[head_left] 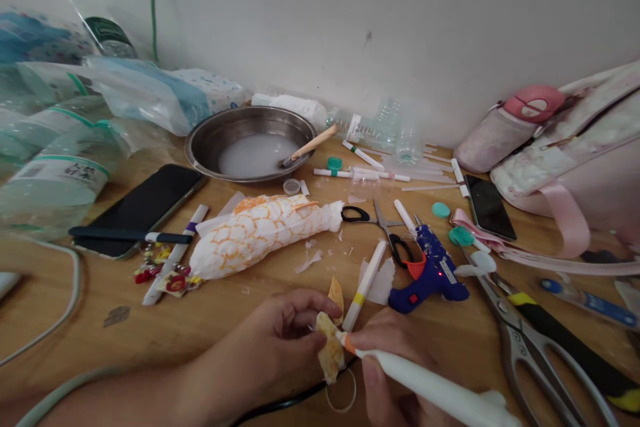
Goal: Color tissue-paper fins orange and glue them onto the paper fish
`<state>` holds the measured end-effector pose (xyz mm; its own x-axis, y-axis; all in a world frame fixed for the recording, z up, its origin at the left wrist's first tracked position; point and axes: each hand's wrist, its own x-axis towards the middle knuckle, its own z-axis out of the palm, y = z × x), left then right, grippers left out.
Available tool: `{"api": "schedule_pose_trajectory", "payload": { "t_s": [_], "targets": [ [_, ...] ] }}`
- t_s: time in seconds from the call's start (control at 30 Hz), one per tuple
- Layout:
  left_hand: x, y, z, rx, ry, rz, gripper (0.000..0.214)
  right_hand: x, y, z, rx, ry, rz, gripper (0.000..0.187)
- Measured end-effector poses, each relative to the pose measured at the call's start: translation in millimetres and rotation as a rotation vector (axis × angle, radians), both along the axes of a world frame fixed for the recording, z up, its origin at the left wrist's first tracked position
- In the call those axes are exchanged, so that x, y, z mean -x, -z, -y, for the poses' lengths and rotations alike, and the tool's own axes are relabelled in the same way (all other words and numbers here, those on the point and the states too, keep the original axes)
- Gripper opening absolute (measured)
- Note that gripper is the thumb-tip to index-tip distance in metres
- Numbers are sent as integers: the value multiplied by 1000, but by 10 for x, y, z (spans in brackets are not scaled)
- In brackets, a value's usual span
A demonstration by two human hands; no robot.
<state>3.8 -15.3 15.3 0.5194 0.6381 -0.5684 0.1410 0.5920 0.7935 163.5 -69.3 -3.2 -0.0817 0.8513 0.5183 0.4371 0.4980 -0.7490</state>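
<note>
My left hand (273,340) pinches a small crumpled piece of paper (330,343) coloured orange-yellow, near the table's front edge. My right hand (395,363) grips a white marker (425,383) whose orange tip touches that paper. A white paper fish (260,230) with orange scale lines lies on the wooden table (210,320) just beyond my hands. A second white marker (365,283) with a yellow band lies to the right of the paper piece.
A metal bowl (250,140) of white paste with a stick stands at the back. Black scissors (385,230), a blue glue gun (433,270), large shears (545,340), two phones (145,207) (487,203), plastic bottles and pink bags surround the work spot.
</note>
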Motion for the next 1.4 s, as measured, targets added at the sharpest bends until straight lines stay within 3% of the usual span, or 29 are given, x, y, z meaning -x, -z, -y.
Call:
{"api": "schedule_pose_trajectory", "payload": {
  "t_s": [0.37,0.87,1.03,1.4],
  "targets": [
    [-46,-40,-14,3,8,-25,29,19,53,22,-17,28,68,22],
    [54,121,115,-117,106,70,31,53,38,15,-22,59,72,19],
    [61,155,123,-123,99,86,28,36,39,7,-28,4,73,20],
    [-11,27,31,-31,20,107,33,41,69,14,-36,32,53,18]
  ]
}}
